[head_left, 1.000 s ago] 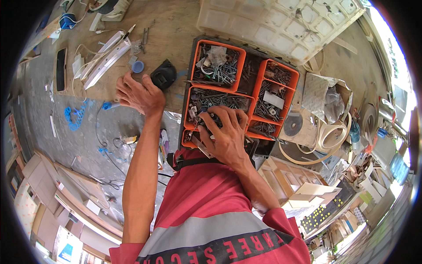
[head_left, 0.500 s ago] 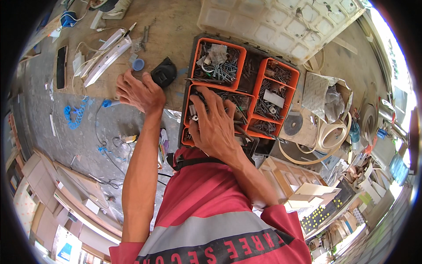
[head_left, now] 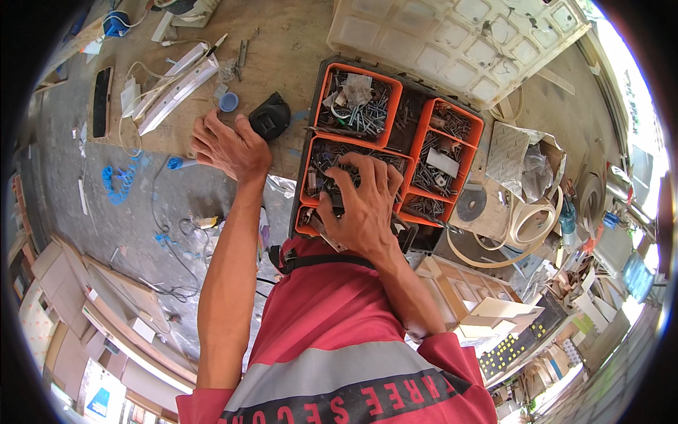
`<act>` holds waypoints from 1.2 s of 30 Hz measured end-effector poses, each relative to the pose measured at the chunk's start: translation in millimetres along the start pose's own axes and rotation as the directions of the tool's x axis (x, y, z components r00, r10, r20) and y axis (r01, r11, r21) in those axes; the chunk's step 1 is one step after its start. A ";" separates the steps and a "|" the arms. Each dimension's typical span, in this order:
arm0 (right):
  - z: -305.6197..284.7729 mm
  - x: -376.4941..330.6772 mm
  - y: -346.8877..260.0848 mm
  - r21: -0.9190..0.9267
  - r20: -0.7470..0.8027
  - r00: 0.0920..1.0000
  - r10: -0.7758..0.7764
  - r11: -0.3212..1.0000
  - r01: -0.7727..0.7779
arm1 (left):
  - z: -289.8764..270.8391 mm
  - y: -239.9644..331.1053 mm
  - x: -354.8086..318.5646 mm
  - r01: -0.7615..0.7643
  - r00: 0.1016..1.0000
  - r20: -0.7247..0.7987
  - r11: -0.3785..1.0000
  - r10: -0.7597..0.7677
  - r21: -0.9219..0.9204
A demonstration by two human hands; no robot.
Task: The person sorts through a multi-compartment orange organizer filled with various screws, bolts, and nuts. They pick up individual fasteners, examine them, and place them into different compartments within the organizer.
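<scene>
My right hand point(head_left: 364, 205) reaches into the near left compartment of a hardware case, its fingers apart among loose screws and small metal parts point(head_left: 321, 157). Its fingertips are partly hidden, and I see nothing gripped in them. The case holds orange bins point(head_left: 397, 106) filled with screws, nails and fittings. My left hand point(head_left: 232, 147) rests on the wooden bench's near edge, fingers spread and slightly bent, holding nothing. Just beside it lies a black tape measure point(head_left: 269, 116). A small blue cap point(head_left: 228, 102) sits beyond its fingers.
The case's translucent lid point(head_left: 452, 42) lies open at the far side. To the right are a grey disc point(head_left: 472, 203), a torn box point(head_left: 526, 159) and coiled edging strip point(head_left: 531, 222). A phone point(head_left: 102, 102) and a white metal strip point(head_left: 180, 92) lie left.
My right hand has shifted right and slightly nearer within the compartment, with its fingers spread differently. My left hand stays on the bench edge. The view has shifted slightly.
</scene>
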State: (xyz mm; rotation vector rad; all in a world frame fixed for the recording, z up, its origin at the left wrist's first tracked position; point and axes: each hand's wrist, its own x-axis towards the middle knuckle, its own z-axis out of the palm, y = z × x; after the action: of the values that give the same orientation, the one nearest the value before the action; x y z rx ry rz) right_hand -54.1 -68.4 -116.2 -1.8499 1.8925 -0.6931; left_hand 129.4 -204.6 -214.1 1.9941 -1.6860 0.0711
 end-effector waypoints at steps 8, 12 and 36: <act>9.6 16.0 -3.9 -0.092 0.098 0.994 -0.046 0.994 0.055 | -0.1 1.3 0.9 0.011 1.000 0.004 1.000 -0.011 0.005; 3.3 8.1 0.2 -0.162 0.039 0.999 0.002 0.987 0.005 | -0.2 1.8 0.2 0.044 0.999 0.014 0.999 -0.044 0.009; -32.0 -20.5 8.8 -0.166 0.004 1.000 0.031 0.986 -0.029 | 0.7 1.8 -0.3 0.032 0.999 -0.003 0.999 -0.032 -0.003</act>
State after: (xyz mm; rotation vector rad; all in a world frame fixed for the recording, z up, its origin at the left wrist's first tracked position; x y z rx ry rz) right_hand -79.5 -45.7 -97.2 -1.9155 2.0235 -0.5325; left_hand 127.5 -204.8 -214.1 2.0175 -1.6508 0.0603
